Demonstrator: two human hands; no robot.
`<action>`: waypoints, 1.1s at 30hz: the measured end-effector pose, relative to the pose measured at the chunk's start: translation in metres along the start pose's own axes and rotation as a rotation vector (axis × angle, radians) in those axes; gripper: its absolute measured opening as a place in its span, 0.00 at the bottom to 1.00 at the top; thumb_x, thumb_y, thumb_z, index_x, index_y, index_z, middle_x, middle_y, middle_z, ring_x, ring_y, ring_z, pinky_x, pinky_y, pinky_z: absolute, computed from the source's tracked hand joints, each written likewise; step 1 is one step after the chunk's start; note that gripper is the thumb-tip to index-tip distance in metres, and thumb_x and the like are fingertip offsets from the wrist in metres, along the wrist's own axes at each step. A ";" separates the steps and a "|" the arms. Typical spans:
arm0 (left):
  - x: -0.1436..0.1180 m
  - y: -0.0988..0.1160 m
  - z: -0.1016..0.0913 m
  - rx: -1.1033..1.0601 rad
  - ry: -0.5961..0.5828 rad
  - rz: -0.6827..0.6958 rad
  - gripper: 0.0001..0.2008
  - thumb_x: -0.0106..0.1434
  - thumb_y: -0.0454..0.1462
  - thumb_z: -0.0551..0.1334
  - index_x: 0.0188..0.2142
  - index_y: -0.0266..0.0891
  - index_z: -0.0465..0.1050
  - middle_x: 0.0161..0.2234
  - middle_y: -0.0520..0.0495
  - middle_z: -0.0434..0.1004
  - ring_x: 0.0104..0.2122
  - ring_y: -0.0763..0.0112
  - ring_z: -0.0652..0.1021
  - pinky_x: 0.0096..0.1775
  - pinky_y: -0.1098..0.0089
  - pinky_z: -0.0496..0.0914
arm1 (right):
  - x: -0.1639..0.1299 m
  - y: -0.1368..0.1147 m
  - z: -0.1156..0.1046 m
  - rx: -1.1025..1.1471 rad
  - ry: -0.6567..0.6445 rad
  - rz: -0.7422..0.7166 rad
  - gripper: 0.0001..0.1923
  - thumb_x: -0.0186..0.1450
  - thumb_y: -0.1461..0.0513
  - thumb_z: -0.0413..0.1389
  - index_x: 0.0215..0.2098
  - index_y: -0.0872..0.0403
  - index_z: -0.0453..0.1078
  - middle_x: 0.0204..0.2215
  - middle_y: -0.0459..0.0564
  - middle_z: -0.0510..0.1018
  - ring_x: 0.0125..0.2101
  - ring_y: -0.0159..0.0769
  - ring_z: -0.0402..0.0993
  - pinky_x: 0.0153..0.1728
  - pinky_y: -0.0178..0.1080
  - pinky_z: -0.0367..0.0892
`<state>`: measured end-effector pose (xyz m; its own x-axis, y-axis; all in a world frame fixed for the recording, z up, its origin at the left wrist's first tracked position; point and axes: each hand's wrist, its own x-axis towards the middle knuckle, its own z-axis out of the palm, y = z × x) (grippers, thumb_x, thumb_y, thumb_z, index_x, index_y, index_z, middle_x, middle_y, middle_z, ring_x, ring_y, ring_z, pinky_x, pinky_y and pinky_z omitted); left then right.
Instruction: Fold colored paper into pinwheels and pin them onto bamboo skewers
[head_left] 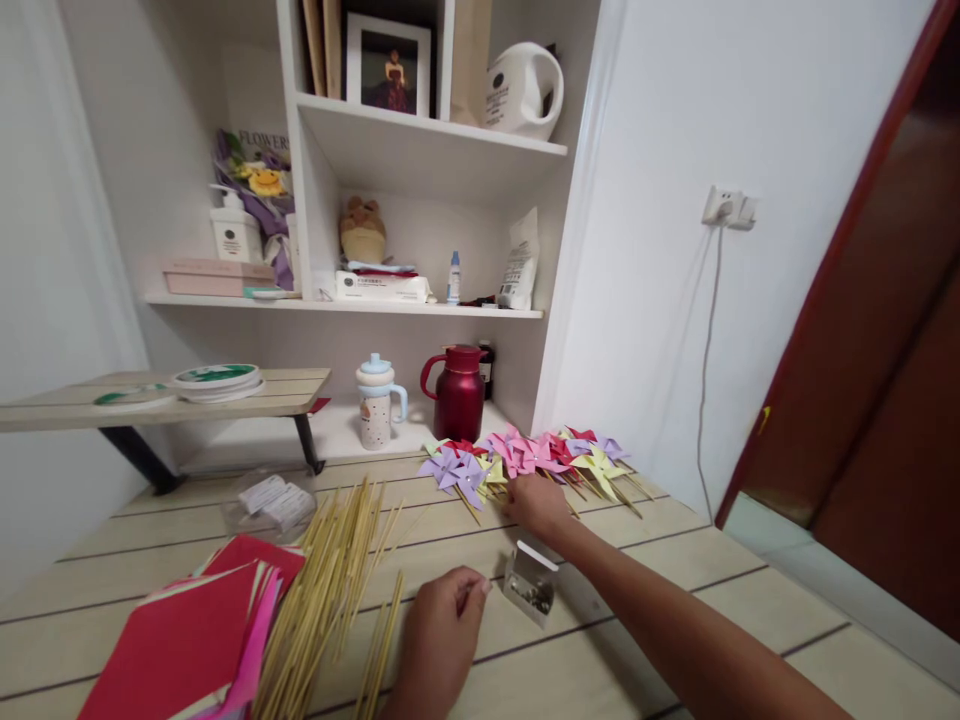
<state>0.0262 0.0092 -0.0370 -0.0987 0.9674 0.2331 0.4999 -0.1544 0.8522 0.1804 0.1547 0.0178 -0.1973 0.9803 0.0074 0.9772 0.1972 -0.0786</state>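
The right hand [538,508] is at the paper pinwheels [523,452]; the left hand [442,630] is between thin sticks [319,590] and a small open box [521,606].

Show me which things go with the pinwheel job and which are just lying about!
Probably for the job:
- paper pinwheels, at the right hand
- thin sticks
- coloured paper
- small open box, between both hands

Probably just lying about:
- red jug
- blue-handled cup
- stuffed toy

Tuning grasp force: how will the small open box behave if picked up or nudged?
The small box looks thin-walled, so squeezing may crush it. Its flap stands open, so tipping would probably spill the small shiny pieces inside.
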 end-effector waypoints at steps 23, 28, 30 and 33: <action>0.000 0.001 -0.002 0.008 -0.035 0.011 0.16 0.64 0.45 0.54 0.29 0.40 0.77 0.23 0.50 0.76 0.25 0.69 0.72 0.27 0.72 0.59 | -0.012 0.005 -0.002 0.309 0.104 -0.067 0.14 0.65 0.56 0.57 0.31 0.57 0.81 0.29 0.55 0.83 0.31 0.40 0.77 0.27 0.35 0.59; 0.000 0.000 -0.002 -0.009 -0.043 0.021 0.17 0.64 0.45 0.54 0.31 0.40 0.77 0.25 0.49 0.77 0.26 0.68 0.73 0.29 0.72 0.61 | -0.013 0.007 -0.002 0.336 -0.024 -0.206 0.11 0.68 0.57 0.57 0.40 0.55 0.76 0.38 0.49 0.81 0.38 0.37 0.77 0.39 0.39 0.70; 0.001 -0.001 -0.002 -0.004 -0.042 0.017 0.17 0.64 0.45 0.54 0.30 0.40 0.77 0.24 0.49 0.77 0.26 0.68 0.73 0.29 0.72 0.61 | -0.010 0.006 0.001 0.336 -0.089 -0.235 0.12 0.69 0.57 0.56 0.45 0.55 0.73 0.44 0.51 0.78 0.41 0.38 0.76 0.42 0.44 0.73; 0.001 -0.002 -0.001 -0.005 -0.045 0.015 0.17 0.64 0.45 0.54 0.30 0.40 0.77 0.24 0.49 0.76 0.26 0.68 0.73 0.29 0.72 0.61 | -0.006 0.005 0.004 0.348 -0.133 -0.269 0.14 0.69 0.57 0.56 0.50 0.55 0.70 0.50 0.52 0.75 0.44 0.40 0.76 0.44 0.47 0.74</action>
<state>0.0244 0.0105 -0.0384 -0.0528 0.9730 0.2246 0.4970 -0.1695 0.8510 0.1865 0.1503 0.0136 -0.4712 0.8804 -0.0531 0.8096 0.4078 -0.4221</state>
